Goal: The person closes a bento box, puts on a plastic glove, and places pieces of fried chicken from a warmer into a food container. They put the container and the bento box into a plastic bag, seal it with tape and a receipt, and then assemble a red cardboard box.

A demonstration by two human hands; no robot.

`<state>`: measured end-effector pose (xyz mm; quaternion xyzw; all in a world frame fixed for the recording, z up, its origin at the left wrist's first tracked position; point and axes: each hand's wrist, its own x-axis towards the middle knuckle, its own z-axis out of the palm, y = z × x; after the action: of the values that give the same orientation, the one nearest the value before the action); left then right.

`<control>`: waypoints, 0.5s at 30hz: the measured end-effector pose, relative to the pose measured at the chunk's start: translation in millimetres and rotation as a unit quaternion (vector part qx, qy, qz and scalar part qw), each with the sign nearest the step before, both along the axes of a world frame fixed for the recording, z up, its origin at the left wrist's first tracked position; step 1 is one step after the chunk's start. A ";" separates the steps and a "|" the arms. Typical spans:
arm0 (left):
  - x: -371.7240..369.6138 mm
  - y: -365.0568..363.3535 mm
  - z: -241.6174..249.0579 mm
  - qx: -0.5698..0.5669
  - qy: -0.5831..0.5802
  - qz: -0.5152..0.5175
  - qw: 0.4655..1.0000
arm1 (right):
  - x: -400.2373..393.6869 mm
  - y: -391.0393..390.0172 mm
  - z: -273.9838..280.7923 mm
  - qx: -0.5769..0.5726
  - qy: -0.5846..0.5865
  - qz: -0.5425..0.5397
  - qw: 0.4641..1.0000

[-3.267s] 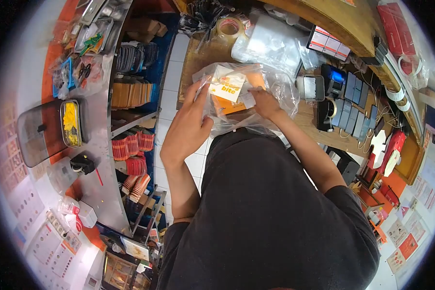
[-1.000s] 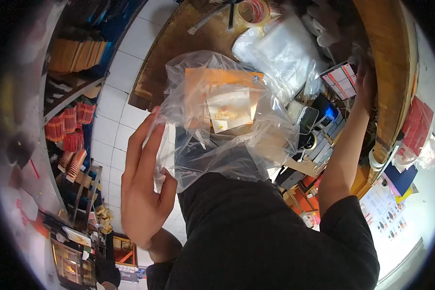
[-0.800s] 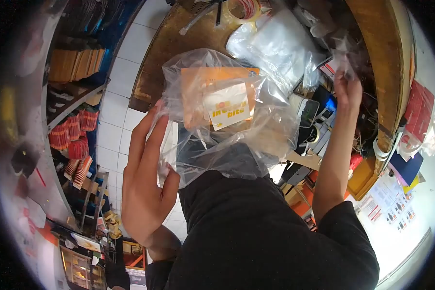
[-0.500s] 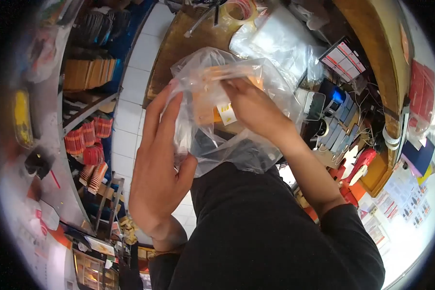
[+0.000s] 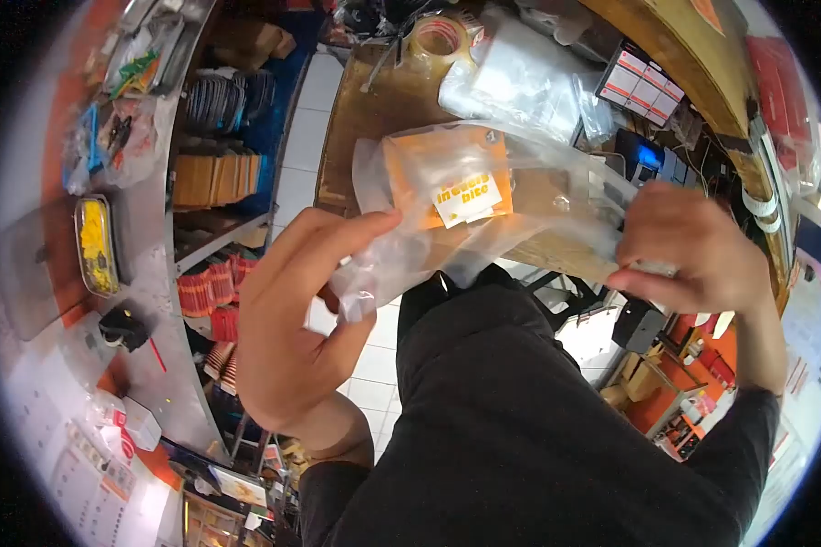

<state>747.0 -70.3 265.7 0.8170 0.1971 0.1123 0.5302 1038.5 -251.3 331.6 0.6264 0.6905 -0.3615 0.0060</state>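
Note:
A clear plastic bag (image 5: 543,223) stretches between my two hands above the wooden table. Inside it lies an orange package (image 5: 406,173) with a white label bearing yellow print (image 5: 470,199). At the bag's left end, my left hand (image 5: 292,319) pinches the crumpled plastic between thumb and fingers. My right hand (image 5: 689,246) is closed around the gathered right end, well apart from the package.
The wooden table (image 5: 360,105) holds a tape roll (image 5: 438,38) and a stack of clear plastic bags (image 5: 520,73) beyond my hands. A calendar (image 5: 640,84) stands at the right. Shelves with packed goods (image 5: 217,180) line the left, beside a metal counter (image 5: 169,365).
My right hand has come out from over the orange package and moved right, drawing the bag's end out taut. My left hand stays on the left side; the package's label shows more fully.

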 end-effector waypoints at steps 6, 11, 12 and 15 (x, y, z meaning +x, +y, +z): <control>-39.3 23.3 -84.8 0.140 0.125 0.059 0.980 | 62.1 -98.4 -100.3 0.148 0.057 -0.309 0.938; 9.1 -17.1 -215.3 0.149 0.082 -0.044 0.984 | -27.1 -67.3 -236.5 0.119 0.216 -0.362 0.899; 25.9 -24.4 -231.5 0.116 0.067 -0.038 0.990 | -38.7 -50.8 -262.1 0.180 0.301 -0.324 0.879; 58.9 -29.8 -264.2 -0.023 0.055 -0.053 0.997 | -66.2 -16.4 -289.0 0.251 0.285 -0.350 0.856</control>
<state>805.9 -100.1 1.4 0.8188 0.1851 0.0343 0.5423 972.3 -267.7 42.6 0.6766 0.4646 -0.3166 -0.4755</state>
